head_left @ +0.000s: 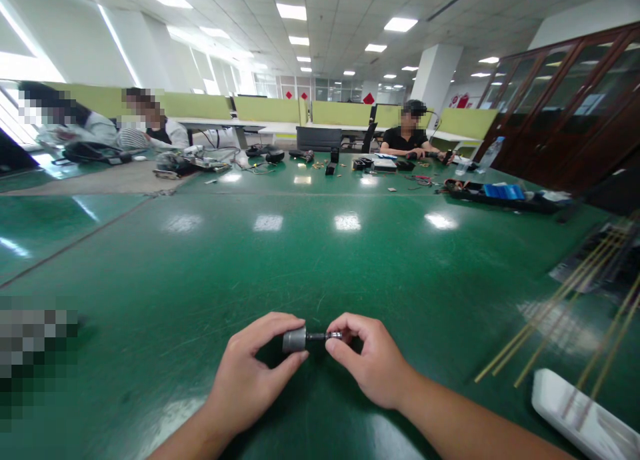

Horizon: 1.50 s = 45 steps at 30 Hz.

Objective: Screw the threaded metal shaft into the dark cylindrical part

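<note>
Near the front of the green table, my left hand (pixel 257 370) grips a short grey cylinder (pixel 294 340) between thumb and fingers. A thin dark shaft (pixel 315 337) runs from the cylinder's right end towards my right hand (pixel 373 360). There my right thumb and fingertips pinch the shiny metal end (pixel 334 335) of the shaft. The cylinder and shaft lie level, in one line, and look joined. Whether the metal end is a separate piece cannot be made out. Both hands are just over the table surface, and fingers partly hide the part.
Thin brass-coloured rods (pixel 530 320) and a white tray (pixel 545 387) lie at the right. Behind them is a black tray (pixel 480 195) with a blue item. Tools and cables (pixel 265 153) spread along the far side, where several people sit. A pixelated patch covers the left edge.
</note>
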Each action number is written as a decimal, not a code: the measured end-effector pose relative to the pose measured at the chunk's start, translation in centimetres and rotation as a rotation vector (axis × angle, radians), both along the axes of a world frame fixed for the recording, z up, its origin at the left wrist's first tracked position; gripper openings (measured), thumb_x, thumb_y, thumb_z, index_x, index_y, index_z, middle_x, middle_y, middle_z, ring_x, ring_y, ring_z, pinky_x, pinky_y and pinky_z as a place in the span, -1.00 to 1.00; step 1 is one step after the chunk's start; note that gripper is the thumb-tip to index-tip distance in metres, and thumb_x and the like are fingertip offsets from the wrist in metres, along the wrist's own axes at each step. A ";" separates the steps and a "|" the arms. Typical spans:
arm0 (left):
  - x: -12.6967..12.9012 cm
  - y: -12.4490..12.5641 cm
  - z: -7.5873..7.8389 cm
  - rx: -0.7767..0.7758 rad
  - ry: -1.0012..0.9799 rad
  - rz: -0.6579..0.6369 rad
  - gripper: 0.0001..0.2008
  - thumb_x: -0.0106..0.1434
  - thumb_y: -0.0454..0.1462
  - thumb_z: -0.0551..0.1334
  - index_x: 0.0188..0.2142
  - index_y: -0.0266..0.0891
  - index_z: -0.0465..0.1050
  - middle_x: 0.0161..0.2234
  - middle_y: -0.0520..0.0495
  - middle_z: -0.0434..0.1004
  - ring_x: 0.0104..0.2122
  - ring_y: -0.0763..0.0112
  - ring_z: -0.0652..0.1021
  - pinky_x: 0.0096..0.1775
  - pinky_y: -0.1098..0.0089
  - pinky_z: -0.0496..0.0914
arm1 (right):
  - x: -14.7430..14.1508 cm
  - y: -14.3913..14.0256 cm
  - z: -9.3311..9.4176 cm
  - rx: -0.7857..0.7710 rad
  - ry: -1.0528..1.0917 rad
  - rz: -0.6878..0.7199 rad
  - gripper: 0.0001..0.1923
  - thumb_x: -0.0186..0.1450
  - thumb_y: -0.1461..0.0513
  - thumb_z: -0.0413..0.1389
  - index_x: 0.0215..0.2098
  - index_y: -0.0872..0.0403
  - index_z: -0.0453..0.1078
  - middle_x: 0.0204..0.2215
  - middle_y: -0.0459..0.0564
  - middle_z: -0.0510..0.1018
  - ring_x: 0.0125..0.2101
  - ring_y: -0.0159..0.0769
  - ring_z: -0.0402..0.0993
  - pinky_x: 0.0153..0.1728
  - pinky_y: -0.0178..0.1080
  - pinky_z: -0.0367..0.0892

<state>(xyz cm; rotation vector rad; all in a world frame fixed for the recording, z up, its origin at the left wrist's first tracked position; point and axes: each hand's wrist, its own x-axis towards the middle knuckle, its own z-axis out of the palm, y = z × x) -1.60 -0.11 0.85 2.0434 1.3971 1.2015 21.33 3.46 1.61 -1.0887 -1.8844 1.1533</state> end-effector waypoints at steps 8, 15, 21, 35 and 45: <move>-0.2 0.1 -0.2 -0.008 0.003 0.010 -0.68 0.24 -0.25 0.38 -0.02 0.04 0.48 -0.07 0.07 0.54 -0.06 0.34 0.54 0.01 0.34 0.41 | 0.1 0.1 -0.3 -0.019 0.027 0.006 -0.92 0.34 0.22 0.15 -0.28 0.07 0.46 -0.47 -0.13 0.46 -0.43 -0.37 0.36 -0.36 -0.31 0.24; -0.1 0.1 -0.2 -0.011 -0.005 0.019 -0.68 0.23 -0.25 0.38 -0.03 0.07 0.48 -0.07 0.10 0.53 -0.06 0.36 0.54 0.01 0.35 0.42 | 0.3 0.1 -0.3 -0.038 0.030 0.007 -0.90 0.35 0.21 0.14 -0.30 0.07 0.44 -0.49 -0.13 0.46 -0.44 -0.36 0.37 -0.38 -0.29 0.22; -0.2 0.1 -0.2 -0.006 0.010 0.018 -0.67 0.23 -0.25 0.39 -0.02 0.08 0.47 -0.07 0.10 0.54 -0.06 0.37 0.54 0.01 0.35 0.41 | 0.4 0.2 -0.4 -0.038 0.042 0.006 -0.90 0.36 0.21 0.13 -0.30 0.07 0.43 -0.49 -0.13 0.47 -0.43 -0.35 0.37 -0.37 -0.29 0.21; -0.2 0.2 -0.2 -0.009 -0.007 0.025 -0.69 0.23 -0.25 0.38 -0.03 0.03 0.49 -0.07 0.06 0.54 -0.06 0.34 0.54 0.01 0.34 0.41 | 0.4 0.2 -0.2 -0.081 0.102 0.011 -0.89 0.36 0.21 0.12 -0.29 0.09 0.43 -0.50 -0.11 0.49 -0.44 -0.34 0.39 -0.39 -0.29 0.21; -0.3 0.2 0.0 -0.018 -0.012 0.026 -0.70 0.23 -0.25 0.38 -0.04 -0.01 0.50 -0.07 0.01 0.54 -0.07 0.30 0.54 0.00 0.32 0.41 | 0.3 0.3 -0.4 -0.095 0.138 0.004 -0.88 0.36 0.20 0.14 -0.30 0.10 0.44 -0.51 -0.09 0.48 -0.45 -0.33 0.40 -0.39 -0.29 0.22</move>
